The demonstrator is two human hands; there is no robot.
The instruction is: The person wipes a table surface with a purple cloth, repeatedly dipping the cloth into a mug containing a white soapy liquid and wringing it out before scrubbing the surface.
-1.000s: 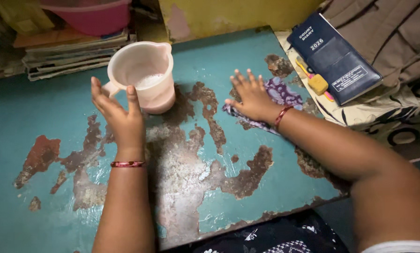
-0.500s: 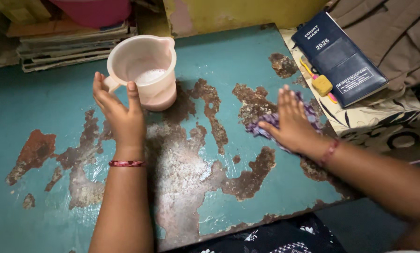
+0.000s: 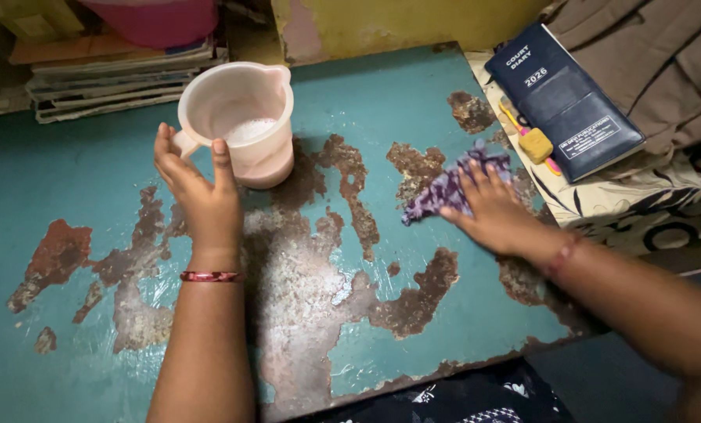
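Note:
My left hand [image 3: 196, 192] grips the handle of a pale pink plastic jug [image 3: 241, 117] that stands on a teal metal table [image 3: 68, 180] with rusty, wet patches. White foam or powder lies in the jug's bottom. My right hand [image 3: 495, 210] presses flat on a crumpled purple patterned cloth [image 3: 444, 188] near the table's right edge, fingers spread over it. Both wrists wear red bangles.
A dark blue diary [image 3: 563, 95] and a yellow-headed brush [image 3: 532, 141] lie on patterned fabric to the right of the table. Stacked papers and boards [image 3: 108, 74] with a pink tub [image 3: 158, 17] sit behind the table's left. A yellow wall [image 3: 397, 23] stands at the back.
My right hand has slid the purple cloth across the table's right side, first rightward and toward me, then slightly left. The left hand and jug have stayed put.

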